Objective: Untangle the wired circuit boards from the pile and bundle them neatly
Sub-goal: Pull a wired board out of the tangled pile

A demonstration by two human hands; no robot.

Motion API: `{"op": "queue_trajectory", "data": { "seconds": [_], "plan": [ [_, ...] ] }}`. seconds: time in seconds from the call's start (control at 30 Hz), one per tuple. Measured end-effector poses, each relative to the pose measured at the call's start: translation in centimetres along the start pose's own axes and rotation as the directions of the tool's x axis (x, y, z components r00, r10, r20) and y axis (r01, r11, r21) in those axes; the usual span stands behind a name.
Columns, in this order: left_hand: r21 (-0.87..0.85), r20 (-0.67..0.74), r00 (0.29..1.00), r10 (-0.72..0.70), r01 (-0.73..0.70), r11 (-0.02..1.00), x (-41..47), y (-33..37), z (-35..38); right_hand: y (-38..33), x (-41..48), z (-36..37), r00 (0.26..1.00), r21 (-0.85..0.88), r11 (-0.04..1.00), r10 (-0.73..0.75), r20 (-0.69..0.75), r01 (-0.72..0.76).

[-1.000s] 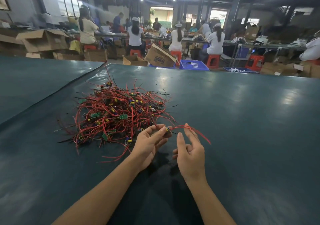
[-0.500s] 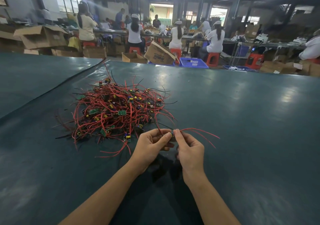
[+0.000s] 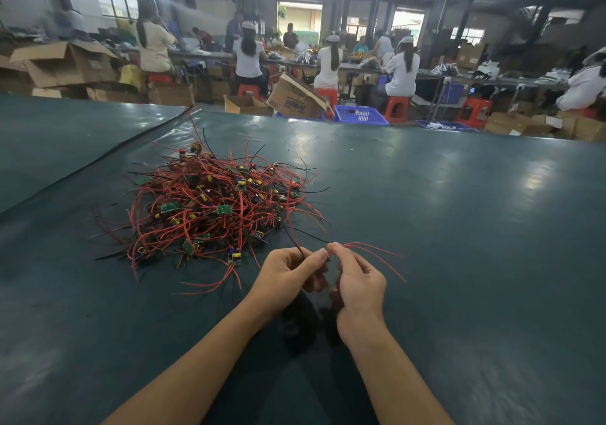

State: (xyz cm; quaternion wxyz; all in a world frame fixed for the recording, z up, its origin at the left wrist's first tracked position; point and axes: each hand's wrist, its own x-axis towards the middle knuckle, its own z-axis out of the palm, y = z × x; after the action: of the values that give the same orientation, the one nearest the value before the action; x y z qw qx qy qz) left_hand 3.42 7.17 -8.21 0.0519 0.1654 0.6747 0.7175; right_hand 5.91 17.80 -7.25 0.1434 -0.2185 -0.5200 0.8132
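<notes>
1. Our left hand [image 3: 288, 274] is curled, thumb against fingertips. It pinches a black wire [image 3: 296, 244] that runs up toward the pile [image 3: 216, 208]. A second ago it had much the same grip at the same spot.
2. Our right hand [image 3: 357, 280] pinches the red wires [image 3: 367, 249] between thumb and forefinger, the other fingers curled under. A second ago those fingers stood nearly straight and gripped nothing.
3. The fingertips of both hands now meet; a second ago there was a gap between them.
4. The red wires fan out to the right of the right hand as separate strands over the worktop [image 3: 459, 228]. A second ago they showed as one arc.
5. The board on these wires is hidden between our fingertips; a second ago it showed at the left thumb.
6. The pile of red-wired boards lies left of the worktop's middle, just beyond the left hand, and it has not shifted.
7. Both hands are near the middle of the near edge.
8. Beyond the far edge stand cardboard boxes [image 3: 295, 96] and a blue crate [image 3: 360, 114].
</notes>
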Motion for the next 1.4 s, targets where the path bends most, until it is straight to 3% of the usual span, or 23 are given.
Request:
{"op": "queue_trajectory", "data": {
  "seconds": [0.2,0.4,0.93,1.13,1.4],
  "plan": [
    [-0.046,0.029,0.999,-0.030,0.031,0.998,0.1,0.1,-0.4,-0.9,1.0,-0.7,0.994,-0.011,1.000,0.008,-0.112,-0.009],
    [-0.059,0.059,0.998,-0.027,0.031,0.998,0.0,0.7,-0.8,-2.7,2.4,-2.3,0.977,0.099,0.995,0.010,-0.215,0.011],
    [-0.081,-0.052,0.998,-0.029,0.025,0.996,0.0,0.7,-0.9,-3.5,2.1,-3.6,0.970,0.184,0.980,-0.034,-0.241,0.081],
    [-0.147,-0.143,0.989,-0.042,0.021,0.989,0.3,0.4,-0.8,-3.2,1.9,-3.4,0.977,0.193,0.977,-0.044,-0.207,0.085],
    [-0.427,-0.097,0.986,-0.135,0.081,0.901,0.4,0.4,-1.4,-2.9,1.2,-3.4,0.965,0.080,0.980,-0.164,-0.203,0.183]
  ]
}}
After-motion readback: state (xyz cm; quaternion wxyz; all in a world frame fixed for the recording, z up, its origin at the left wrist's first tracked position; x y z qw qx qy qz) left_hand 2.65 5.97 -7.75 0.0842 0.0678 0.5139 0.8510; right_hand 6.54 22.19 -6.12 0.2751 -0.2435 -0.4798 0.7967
